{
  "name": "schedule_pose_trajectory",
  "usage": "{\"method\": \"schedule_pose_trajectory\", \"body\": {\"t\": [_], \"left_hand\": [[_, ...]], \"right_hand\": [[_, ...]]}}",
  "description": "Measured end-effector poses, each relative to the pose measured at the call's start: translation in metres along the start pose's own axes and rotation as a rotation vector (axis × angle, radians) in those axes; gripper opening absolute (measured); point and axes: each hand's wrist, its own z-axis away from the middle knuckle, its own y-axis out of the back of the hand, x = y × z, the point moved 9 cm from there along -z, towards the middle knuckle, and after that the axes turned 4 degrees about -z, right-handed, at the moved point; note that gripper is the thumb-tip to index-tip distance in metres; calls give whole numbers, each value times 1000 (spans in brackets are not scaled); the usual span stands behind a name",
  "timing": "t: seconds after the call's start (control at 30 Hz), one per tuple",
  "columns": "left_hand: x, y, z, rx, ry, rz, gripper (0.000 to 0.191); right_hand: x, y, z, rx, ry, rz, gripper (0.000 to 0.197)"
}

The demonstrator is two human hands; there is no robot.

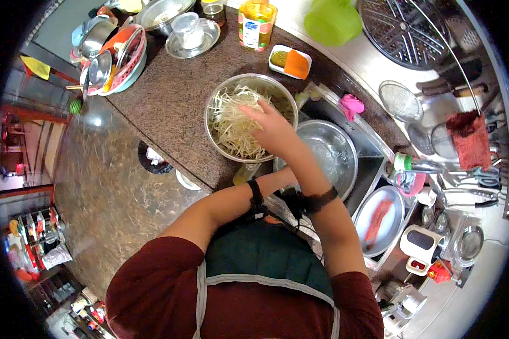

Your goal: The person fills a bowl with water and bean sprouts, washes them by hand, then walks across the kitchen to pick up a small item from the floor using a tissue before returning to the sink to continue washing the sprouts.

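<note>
A heap of bean sprouts (pixel 233 123) fills much of a stainless steel pot (pixel 208 127) on the counter beside the sink. Over the sprouts is my right hand (pixel 273 129), fingers spread and holding nothing; whether the fingertips touch the sprouts is unclear. My left hand (pixel 286 176) passes beneath my right forearm at the near edge of a metal basin (pixel 351 148) in the sink. Its fingers are hidden, so I cannot see what they touch. The basin seems to contain some clear water.
Beyond the pot sit a white dish with an orange sponge (pixel 296 64) and a bottle of yellow liquid (pixel 256 25). A pink cloth (pixel 351 106) lies on the sink rim. Right of the basin is an oval tray (pixel 367 212) with a red strip. A loaded dish basket (pixel 129 78) stands left.
</note>
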Motion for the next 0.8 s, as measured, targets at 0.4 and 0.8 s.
{"method": "schedule_pose_trajectory", "body": {"t": [0.4, 0.8], "left_hand": [[18, 15, 0, 46, -205, -36, 47], [109, 111, 135, -94, -475, 24, 30]], "right_hand": [[17, -11, -4, -20, -44, -15, 30], [22, -31, -93, 33, 13, 104, 18]]}}
